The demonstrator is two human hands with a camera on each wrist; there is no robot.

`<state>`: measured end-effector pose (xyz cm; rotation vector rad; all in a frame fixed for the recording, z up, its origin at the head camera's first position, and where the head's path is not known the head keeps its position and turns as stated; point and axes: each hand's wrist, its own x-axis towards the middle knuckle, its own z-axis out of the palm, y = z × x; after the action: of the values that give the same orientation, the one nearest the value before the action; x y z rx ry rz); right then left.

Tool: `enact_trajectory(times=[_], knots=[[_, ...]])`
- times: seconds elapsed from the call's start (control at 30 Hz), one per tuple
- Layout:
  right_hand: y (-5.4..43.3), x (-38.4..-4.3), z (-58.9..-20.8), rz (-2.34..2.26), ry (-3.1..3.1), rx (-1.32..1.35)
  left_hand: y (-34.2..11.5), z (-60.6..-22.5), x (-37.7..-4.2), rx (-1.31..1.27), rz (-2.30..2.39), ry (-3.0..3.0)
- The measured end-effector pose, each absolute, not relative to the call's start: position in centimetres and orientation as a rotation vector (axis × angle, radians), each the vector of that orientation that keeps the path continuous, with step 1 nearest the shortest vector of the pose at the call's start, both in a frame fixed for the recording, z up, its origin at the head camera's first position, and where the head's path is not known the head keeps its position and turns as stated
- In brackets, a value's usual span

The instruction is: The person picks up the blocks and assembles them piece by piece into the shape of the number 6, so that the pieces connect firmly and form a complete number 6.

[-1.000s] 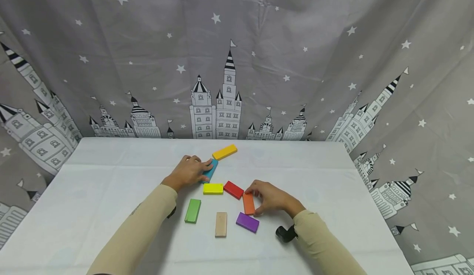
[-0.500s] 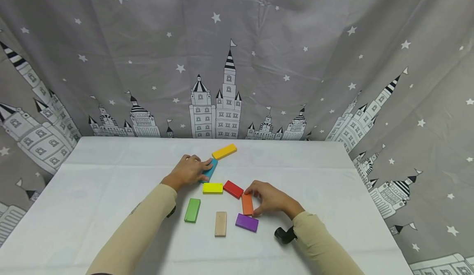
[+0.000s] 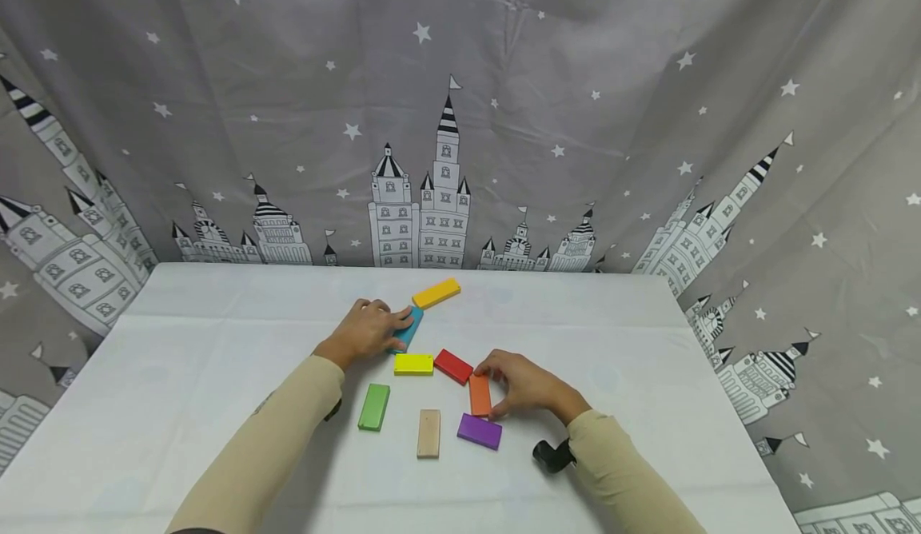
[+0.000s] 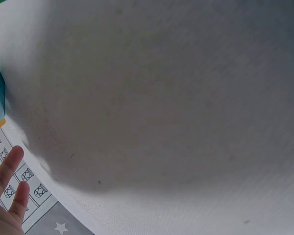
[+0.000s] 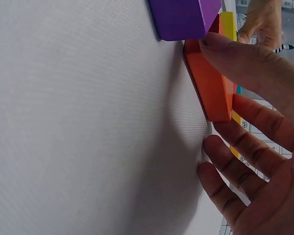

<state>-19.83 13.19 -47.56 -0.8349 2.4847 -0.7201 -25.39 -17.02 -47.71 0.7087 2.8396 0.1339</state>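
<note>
In the head view my left hand (image 3: 365, 331) pinches a blue block (image 3: 412, 326) between thumb and fingers, its far end by an amber-yellow block (image 3: 436, 293). My right hand (image 3: 531, 382) holds an orange block (image 3: 480, 396) by its ends, thumb at the near end and index finger at the far end. A red block (image 3: 453, 366) lies at a slant between that orange one and a bright yellow block (image 3: 413, 364). Close below the orange block is a purple block (image 3: 479, 432). In the right wrist view the thumb overlaps the edge of the orange block (image 5: 210, 85).
A green block (image 3: 374, 408) and a plain wooden block (image 3: 428, 434) lie flat on the white-covered table (image 3: 237, 310), nearer to me. A grey curtain (image 3: 547, 62) printed with castles and stars hangs behind the table. Black camera mount (image 3: 554, 456) sits at my right wrist.
The orange block has shifted slightly left and straightened under my right hand, and the purple block has moved a touch left. My left hand stays on the blue block.
</note>
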Motion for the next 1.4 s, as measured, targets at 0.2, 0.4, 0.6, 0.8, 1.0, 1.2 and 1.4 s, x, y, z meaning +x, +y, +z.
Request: enact_trajectory(times=[0.2,0.4,0.6,0.8,1.0,1.2,1.4], knots=[[13.1,-19.9,-47.6,-0.714,2.478,-0.83,-16.9,-47.6,-25.4,0.696,0.14,2.841],[13.2,-19.9,-47.6,-0.695,2.481,-0.84,-16.8,-47.7,-25.5,0.694,0.135,2.843],[13.6,-19.3,-47.0,-0.683,2.508,-0.861,-16.9,-47.8,-25.5,0.705,0.147,2.839],[13.7,-18.3,-46.3,-0.688,2.541,-0.837,-17.0,-47.8,-25.6,0.715,0.132,2.841],[13.0,-17.4,-45.9,-0.621,2.578,-0.948,-17.1,-47.7,-25.5,0.718,0.122,2.843],[11.9,-16.9,-45.7,-0.481,2.587,-1.074,-17.1,-47.5,-25.5,0.706,0.122,2.835],[11.2,-16.6,-46.0,-0.371,2.593,-1.11,-17.0,-47.5,-25.6,0.707,0.119,2.826]])
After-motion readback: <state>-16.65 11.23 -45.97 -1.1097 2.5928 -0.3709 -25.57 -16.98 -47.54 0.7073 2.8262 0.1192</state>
